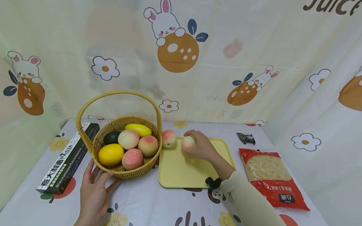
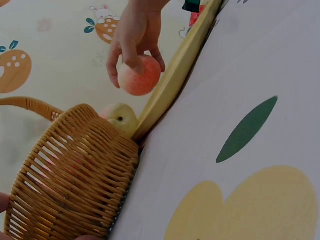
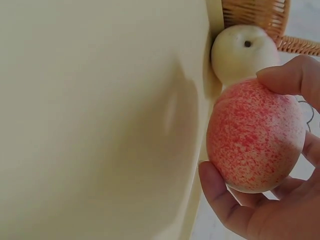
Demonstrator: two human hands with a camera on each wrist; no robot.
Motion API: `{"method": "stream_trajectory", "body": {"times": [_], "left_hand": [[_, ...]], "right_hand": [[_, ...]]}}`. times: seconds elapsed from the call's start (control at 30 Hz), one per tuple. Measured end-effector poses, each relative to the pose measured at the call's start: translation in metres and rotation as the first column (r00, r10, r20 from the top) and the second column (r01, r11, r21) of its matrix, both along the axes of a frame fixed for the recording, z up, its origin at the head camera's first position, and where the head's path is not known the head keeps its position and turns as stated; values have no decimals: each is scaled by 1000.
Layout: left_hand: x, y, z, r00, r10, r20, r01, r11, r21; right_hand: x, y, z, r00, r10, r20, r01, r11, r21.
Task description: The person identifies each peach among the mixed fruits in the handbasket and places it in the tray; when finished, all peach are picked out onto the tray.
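Note:
My right hand point(image 1: 201, 147) grips a peach point(image 3: 255, 135), fingers and thumb around its sides, above the far left part of a yellow tray point(image 1: 181, 175). The peach's red, speckled side shows in the right wrist view. Another peach point(image 1: 169, 138) rests between the tray's far left corner and a wicker basket point(image 1: 133, 175). My left hand point(image 1: 94, 191) touches the basket's near left side with spread fingers. Inside the basket lie pinkish peaches point(image 1: 128, 139), a yellow mango-like fruit point(image 1: 111, 154), a long yellow fruit point(image 1: 138, 129) and a dark, partly hidden fruit point(image 1: 111, 137).
Left of the basket lies a black and white pasta box point(image 1: 68, 160). A red bag of pasta point(image 1: 272, 179) lies right of the tray, with a small black packet point(image 1: 246, 138) behind it. The basket's tall handle point(image 1: 121, 93) arches over the fruit. A printed curtain point(image 1: 215, 81) hangs behind the table.

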State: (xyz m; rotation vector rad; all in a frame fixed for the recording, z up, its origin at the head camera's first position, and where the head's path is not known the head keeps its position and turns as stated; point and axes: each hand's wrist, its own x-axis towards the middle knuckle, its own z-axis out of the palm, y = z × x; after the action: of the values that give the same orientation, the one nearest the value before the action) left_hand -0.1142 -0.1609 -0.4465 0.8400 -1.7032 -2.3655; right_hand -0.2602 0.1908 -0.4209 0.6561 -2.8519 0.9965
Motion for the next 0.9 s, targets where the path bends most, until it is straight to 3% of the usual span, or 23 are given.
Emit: {"method": "stream_trajectory", "body": {"times": [0.17, 0.37, 0.9], "left_hand": [[1, 0, 0, 1000, 0, -8, 0, 1000, 5], [2, 1, 1, 1000, 2, -5, -2, 1000, 5], [0, 0, 0, 1000, -1, -2, 1, 1000, 9]], "right_hand": [[-12, -5, 0, 996, 3, 87, -5, 1000, 27], [-20, -12, -2, 994, 0, 114, -5, 999, 43], [-20, -19, 0, 982, -52, 182, 40, 997, 70]]}}
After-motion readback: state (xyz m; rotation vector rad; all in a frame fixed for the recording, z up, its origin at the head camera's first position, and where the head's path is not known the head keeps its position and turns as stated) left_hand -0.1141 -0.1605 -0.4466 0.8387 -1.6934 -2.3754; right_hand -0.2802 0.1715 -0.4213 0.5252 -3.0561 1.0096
